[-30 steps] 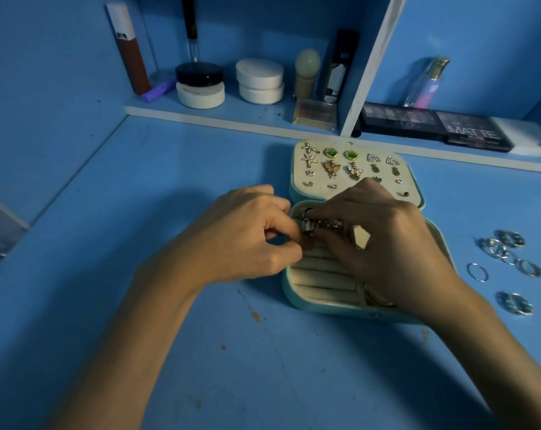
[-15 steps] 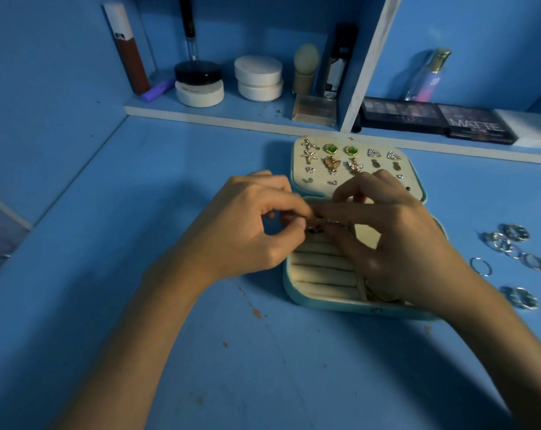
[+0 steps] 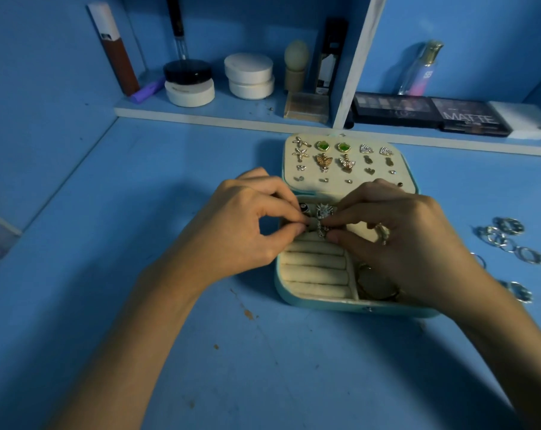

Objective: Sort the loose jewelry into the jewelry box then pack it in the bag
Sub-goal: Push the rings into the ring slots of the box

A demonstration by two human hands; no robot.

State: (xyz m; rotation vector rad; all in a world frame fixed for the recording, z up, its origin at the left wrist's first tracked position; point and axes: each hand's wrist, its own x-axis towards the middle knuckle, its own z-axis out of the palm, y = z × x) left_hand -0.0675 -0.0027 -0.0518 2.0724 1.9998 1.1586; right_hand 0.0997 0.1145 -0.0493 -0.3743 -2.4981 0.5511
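Head view, near to far. Blue desk is showing scuffs and specks. Teal box is lying open on it, and the nearest cream padded rolls are sitting unfilled. Left hand and right hand are meeting over the upper rolls, thumbs and forefingers pinching a small ornate silver ring from both sides; seating it in a slot, I judge. Seated pieces are sitting just behind. Lid is carrying rows of earrings. Loose rings, shiny metal bands, are waiting right of box. Bag is not showing, so packing is not yet begun.
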